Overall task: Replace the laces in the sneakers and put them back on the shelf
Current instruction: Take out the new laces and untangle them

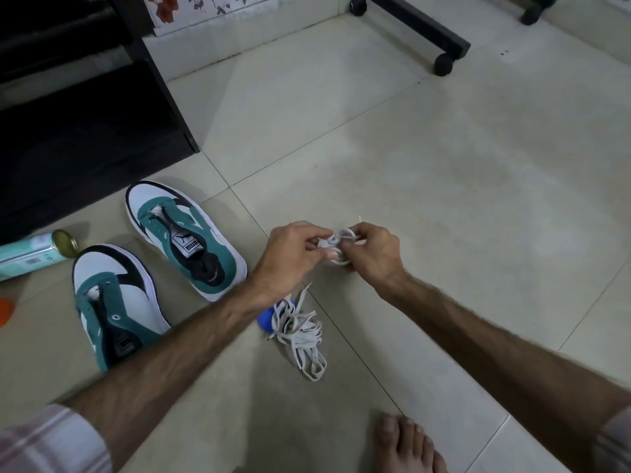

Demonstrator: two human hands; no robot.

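Observation:
Two teal, white and black sneakers stand side by side on the tiled floor at the left, both without laces: the far sneaker point(184, 233) and the near sneaker point(112, 302). Above the floor at mid-frame, my left hand point(293, 254) and my right hand point(372, 250) both pinch a small bundle of white lace point(336, 245) between their fingertips. A loose pile of white laces point(302, 332) lies on the floor below my hands, partly over a small blue object point(268, 319).
A dark shelf unit point(85, 131) stands at the upper left. A pale green can point(34, 254) lies on its side beside the near sneaker. A black wheeled frame point(440, 39) stands at the top right. My bare foot point(406, 442) rests at the bottom edge.

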